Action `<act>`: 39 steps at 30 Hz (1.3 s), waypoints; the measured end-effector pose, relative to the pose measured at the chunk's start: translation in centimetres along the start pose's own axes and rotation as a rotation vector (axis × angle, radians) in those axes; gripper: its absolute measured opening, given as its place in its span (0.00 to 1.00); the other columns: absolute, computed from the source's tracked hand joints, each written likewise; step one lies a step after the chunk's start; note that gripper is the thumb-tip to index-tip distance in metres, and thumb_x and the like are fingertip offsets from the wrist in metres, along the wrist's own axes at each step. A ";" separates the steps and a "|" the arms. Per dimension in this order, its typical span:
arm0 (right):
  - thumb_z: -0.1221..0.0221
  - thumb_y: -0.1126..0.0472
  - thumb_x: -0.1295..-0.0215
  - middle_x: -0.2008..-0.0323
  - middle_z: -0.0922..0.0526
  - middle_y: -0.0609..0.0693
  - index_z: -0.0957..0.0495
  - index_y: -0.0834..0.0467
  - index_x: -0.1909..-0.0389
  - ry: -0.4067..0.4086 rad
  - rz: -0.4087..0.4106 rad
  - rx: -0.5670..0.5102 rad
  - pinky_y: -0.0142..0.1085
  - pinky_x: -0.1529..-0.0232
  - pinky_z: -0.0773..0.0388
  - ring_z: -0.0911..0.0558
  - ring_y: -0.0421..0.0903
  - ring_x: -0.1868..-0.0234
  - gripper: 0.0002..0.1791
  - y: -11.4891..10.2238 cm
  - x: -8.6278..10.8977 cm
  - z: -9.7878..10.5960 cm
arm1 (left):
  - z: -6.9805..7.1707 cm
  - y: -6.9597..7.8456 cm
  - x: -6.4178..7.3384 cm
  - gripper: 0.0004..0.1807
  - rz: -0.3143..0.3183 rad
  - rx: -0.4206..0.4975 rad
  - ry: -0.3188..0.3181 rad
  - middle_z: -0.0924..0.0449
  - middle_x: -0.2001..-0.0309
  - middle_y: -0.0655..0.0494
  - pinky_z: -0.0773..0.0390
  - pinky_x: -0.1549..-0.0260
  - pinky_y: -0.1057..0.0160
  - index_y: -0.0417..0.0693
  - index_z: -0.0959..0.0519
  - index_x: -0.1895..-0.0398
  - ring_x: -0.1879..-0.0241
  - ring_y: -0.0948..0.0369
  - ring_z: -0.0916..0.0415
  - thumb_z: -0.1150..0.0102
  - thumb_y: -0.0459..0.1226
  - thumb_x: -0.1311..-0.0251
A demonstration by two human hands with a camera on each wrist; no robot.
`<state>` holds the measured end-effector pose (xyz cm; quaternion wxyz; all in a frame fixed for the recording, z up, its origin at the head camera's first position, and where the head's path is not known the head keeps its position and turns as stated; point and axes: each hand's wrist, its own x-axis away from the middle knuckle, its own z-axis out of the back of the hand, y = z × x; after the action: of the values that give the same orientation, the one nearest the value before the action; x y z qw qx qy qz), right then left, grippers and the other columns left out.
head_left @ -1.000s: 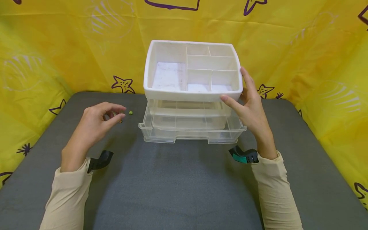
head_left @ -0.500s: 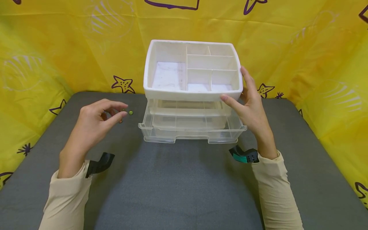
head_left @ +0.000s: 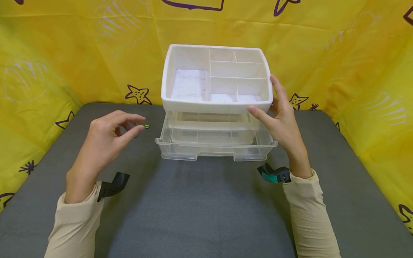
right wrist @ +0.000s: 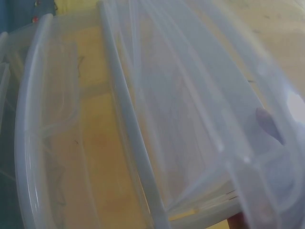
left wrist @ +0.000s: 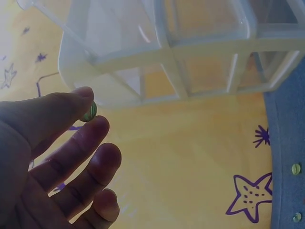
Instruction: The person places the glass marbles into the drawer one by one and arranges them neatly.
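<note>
My left hand (head_left: pixel 104 139) hovers over the table left of the plastic drawer organizer (head_left: pixel 206 107). Between its thumb and index finger it pinches a small green glass marble (left wrist: pixel 90 112), clear in the left wrist view; the other fingers are loosely bent. Just beyond those fingertips, another green marble (head_left: pixel 147 126) lies on the table. My right hand (head_left: pixel 284 123) grips the organizer's right side, thumb on the front rim and fingers along the side, partly hidden. Below the white divided top tray, a transparent drawer (head_left: pixel 214 150) stands pulled out.
Grey cloth covers the table (head_left: pixel 200 208). Yellow patterned fabric (head_left: pixel 96 53) hangs behind and at both sides. Two marbles lie on the cloth at the right edge of the left wrist view, one of them a green marble (left wrist: pixel 296 169).
My left hand has shifted slightly right, toward the marble on the table. An orange marble seen below its fingers is now hidden behind the thumb. The right hand and organizer stay still.
</note>
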<state>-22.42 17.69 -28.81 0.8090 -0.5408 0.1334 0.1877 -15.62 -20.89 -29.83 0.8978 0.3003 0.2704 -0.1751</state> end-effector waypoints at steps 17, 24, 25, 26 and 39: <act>0.37 0.65 0.35 0.24 0.47 0.46 0.53 0.45 0.21 0.001 -0.009 -0.006 0.33 0.46 0.20 0.26 0.51 0.42 0.48 0.0 0.0 0.0 | -0.2 2.1 -0.2 0.12 -0.079 0.095 0.083 0.17 0.70 0.56 0.34 0.73 0.78 0.45 0.12 0.61 0.72 0.77 0.33 0.28 0.26 0.50; 0.37 0.65 0.35 0.24 0.47 0.46 0.53 0.45 0.21 -0.003 -0.011 -0.016 0.31 0.47 0.20 0.26 0.50 0.42 0.48 0.0 -0.1 -0.1 | -0.4 2.8 -0.3 0.12 -0.102 0.120 0.085 0.17 0.70 0.56 0.33 0.71 0.78 0.43 0.13 0.61 0.69 0.77 0.31 0.28 0.25 0.50; 0.37 0.65 0.35 0.24 0.48 0.46 0.53 0.45 0.21 -0.002 -0.010 -0.015 0.30 0.47 0.21 0.26 0.50 0.42 0.48 0.0 -0.1 -0.1 | -0.4 2.9 -0.3 0.12 -0.103 0.122 0.085 0.17 0.69 0.56 0.33 0.71 0.78 0.43 0.13 0.61 0.69 0.77 0.31 0.28 0.25 0.50; 0.37 0.65 0.35 0.24 0.48 0.46 0.53 0.45 0.21 -0.001 -0.009 -0.015 0.30 0.48 0.21 0.26 0.50 0.42 0.47 0.0 -0.1 -0.1 | -0.5 3.0 -0.4 0.12 -0.105 0.124 0.087 0.17 0.69 0.56 0.33 0.71 0.78 0.43 0.13 0.61 0.69 0.76 0.31 0.28 0.25 0.50; 0.37 0.66 0.35 0.24 0.48 0.46 0.53 0.45 0.21 -0.001 -0.001 -0.027 0.28 0.48 0.21 0.26 0.52 0.42 0.47 0.0 0.1 -0.1 | -0.5 4.3 -1.9 0.12 -0.171 0.135 0.109 0.17 0.70 0.53 0.33 0.71 0.76 0.42 0.13 0.61 0.72 0.74 0.33 0.28 0.25 0.50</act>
<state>-22.36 17.64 -28.87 0.8019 -0.5516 0.1300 0.1894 -15.28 -17.01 -27.12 0.8413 0.3448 0.3310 -0.2525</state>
